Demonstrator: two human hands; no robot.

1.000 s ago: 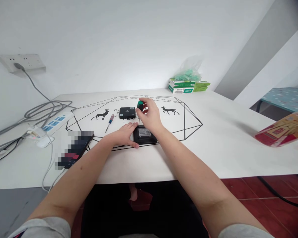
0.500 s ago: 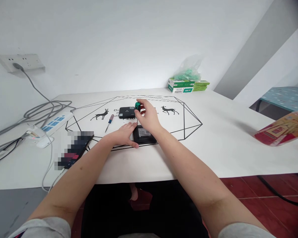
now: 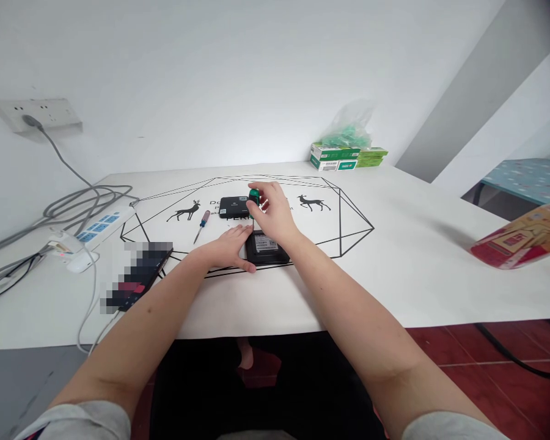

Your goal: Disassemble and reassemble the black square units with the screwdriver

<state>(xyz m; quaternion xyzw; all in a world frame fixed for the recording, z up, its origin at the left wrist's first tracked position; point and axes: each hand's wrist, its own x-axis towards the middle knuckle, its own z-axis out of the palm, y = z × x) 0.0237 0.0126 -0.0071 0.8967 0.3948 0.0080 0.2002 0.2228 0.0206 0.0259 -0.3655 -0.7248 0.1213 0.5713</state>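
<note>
My right hand (image 3: 275, 214) is closed around the green and black handle of a screwdriver (image 3: 255, 195). Held upright, its thin shaft points down at the far left corner of a black plastic device (image 3: 268, 260) with a white label. The tip is too small to make out. My left hand (image 3: 231, 247) grips the device's left side, fingers at the far corner and thumb along the near edge. Just beyond both hands lies a flat black cover (image 3: 233, 208) with small stickers. A second screwdriver (image 3: 202, 226), its handle purplish and blue, lies on the table left of the cover.
A phone (image 3: 142, 278), partly blurred out, lies on the left of the white table (image 3: 371, 287), beside a power strip (image 3: 101, 229) and coiled grey cables (image 3: 91, 194). Green and white boxes (image 3: 334, 157) stand against the wall under a plastic bag (image 3: 351, 128). A red package (image 3: 517, 238) sits far right.
My right hand's fingers have shifted slightly on the screwdriver handle. The left hand, the device and the other things keep their places.
</note>
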